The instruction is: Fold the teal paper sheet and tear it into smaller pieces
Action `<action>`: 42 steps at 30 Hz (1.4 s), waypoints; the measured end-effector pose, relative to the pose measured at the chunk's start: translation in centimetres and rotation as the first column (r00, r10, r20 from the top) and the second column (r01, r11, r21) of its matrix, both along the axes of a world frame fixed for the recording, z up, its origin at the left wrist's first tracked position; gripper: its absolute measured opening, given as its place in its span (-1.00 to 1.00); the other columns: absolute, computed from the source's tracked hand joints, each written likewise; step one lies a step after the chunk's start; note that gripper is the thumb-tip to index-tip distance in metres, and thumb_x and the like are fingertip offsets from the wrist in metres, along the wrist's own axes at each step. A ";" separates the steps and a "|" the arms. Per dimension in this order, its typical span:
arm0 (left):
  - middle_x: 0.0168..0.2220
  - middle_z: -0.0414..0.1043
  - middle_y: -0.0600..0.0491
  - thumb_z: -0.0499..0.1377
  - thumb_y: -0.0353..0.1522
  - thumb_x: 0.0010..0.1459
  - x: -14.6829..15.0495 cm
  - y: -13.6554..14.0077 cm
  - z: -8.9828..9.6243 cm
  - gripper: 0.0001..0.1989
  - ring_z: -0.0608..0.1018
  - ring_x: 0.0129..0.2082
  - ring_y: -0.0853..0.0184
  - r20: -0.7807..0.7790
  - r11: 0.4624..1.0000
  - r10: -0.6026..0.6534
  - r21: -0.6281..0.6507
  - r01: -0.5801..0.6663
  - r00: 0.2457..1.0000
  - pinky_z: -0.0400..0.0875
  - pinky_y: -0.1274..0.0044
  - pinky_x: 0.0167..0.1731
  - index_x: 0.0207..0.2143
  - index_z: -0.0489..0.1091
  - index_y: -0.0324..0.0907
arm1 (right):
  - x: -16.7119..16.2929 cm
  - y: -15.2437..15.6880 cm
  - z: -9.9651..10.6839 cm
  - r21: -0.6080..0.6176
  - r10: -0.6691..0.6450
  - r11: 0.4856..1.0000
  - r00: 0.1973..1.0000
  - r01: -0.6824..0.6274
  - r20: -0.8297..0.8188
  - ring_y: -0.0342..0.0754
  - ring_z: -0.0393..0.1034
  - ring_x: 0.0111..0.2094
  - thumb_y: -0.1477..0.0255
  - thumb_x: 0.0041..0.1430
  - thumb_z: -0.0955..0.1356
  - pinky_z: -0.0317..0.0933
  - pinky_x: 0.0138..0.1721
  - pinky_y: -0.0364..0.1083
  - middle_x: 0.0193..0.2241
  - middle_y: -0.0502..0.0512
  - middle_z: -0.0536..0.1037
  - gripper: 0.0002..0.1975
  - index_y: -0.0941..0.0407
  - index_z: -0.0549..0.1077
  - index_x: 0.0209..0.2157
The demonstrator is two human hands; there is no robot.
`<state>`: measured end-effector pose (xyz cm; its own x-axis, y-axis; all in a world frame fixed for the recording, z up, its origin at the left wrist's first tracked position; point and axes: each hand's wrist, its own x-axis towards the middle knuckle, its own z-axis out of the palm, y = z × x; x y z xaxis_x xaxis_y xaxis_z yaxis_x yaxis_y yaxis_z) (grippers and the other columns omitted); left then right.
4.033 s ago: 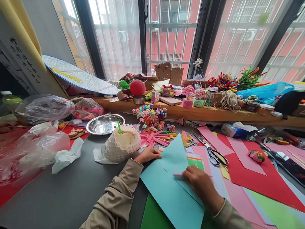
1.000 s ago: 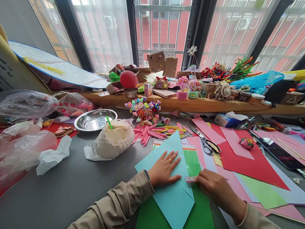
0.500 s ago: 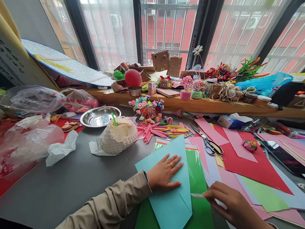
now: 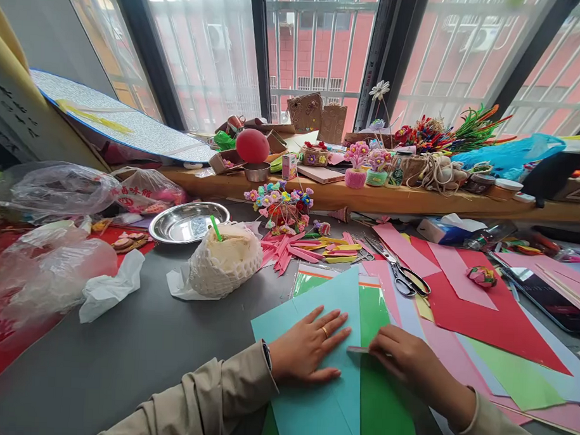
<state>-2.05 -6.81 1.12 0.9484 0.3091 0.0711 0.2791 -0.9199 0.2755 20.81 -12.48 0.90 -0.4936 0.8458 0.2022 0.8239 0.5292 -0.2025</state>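
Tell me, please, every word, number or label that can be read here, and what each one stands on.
"味館": red characters on the plastic bag at the left; the character before them is unclear.
Handwriting on the pale slanted panel: too blurred to read.
Lettering on the dark window frame: too small.
Print on the small pink box: too small.
Thin strip in the right hand: no legible markings.

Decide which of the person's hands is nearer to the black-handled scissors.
Right. The right hand is on the near side of the black-handled scissors; the left hand lies flat on the light-blue paper, farther to the left.
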 end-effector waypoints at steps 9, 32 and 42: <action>0.18 -0.25 -0.11 -0.19 -0.09 0.11 0.0 0.0 0.0 -0.35 -0.13 0.17 0.22 0.002 1.000 0.004 -0.021 -0.004 1.000 -0.32 0.32 0.10 0.15 -0.22 -0.28 | 1.7 3.6 0.0 0.084 -0.119 0.989 0.993 0.119 -0.008 -0.09 0.31 -0.43 0.48 0.11 0.18 0.17 -0.42 -0.16 -0.49 0.08 0.41 -0.84 0.14 0.35 -0.46; 0.18 -0.23 -0.11 -0.17 -0.11 0.11 0.0 0.0 0.1 -0.36 -0.10 0.16 0.18 0.012 1.000 0.004 -0.020 -0.003 1.000 -0.27 0.30 0.10 0.15 -0.22 -0.26 | 1.7 10.3 1.1 0.130 -0.367 0.929 0.904 0.346 0.218 -0.06 0.32 -0.38 0.47 0.12 0.16 0.06 -0.41 -0.16 -0.42 0.15 0.45 -0.80 0.17 0.37 -0.46; 0.17 -0.20 -0.13 -0.17 -0.10 0.11 -0.1 -0.1 0.2 -0.36 -0.09 0.16 0.18 0.019 0.999 0.006 -0.034 -0.006 1.000 -0.26 0.29 0.10 0.15 -0.18 -0.28 | 1.6 10.8 0.9 0.135 -0.405 0.914 0.877 0.382 0.259 -0.07 0.33 -0.37 0.48 0.10 0.17 0.04 -0.42 -0.17 -0.42 0.13 0.46 -0.82 0.17 0.37 -0.45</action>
